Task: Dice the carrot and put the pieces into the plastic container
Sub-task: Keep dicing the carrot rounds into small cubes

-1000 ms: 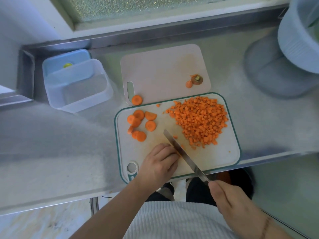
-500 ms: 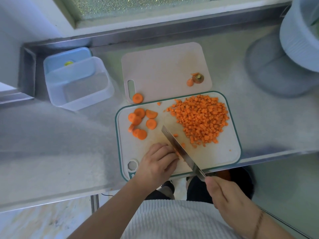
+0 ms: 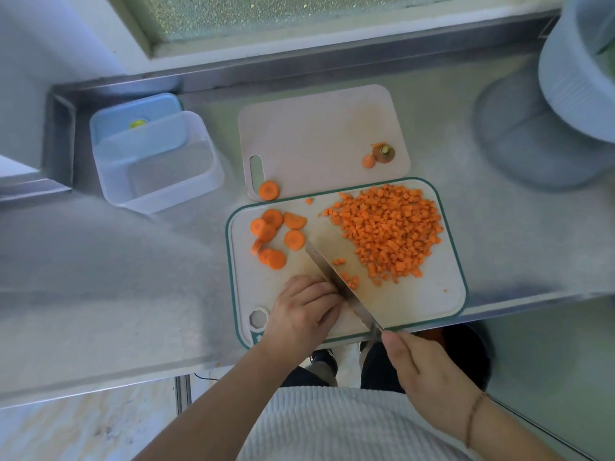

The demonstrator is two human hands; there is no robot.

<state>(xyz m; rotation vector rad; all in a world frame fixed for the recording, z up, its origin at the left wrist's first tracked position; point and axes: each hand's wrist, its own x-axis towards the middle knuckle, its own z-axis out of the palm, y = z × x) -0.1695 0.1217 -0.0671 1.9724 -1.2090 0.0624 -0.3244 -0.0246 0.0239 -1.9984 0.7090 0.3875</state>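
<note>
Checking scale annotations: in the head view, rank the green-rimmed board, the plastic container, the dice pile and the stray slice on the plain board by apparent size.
1. Green-rimmed board
2. Container and dice pile: look alike, unranked
3. Stray slice

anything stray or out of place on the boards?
One carrot slice lies off the green-rimmed cutting board, on the near-left corner of the beige board, apart from the other slices. The plastic container holds no carrot.
</note>
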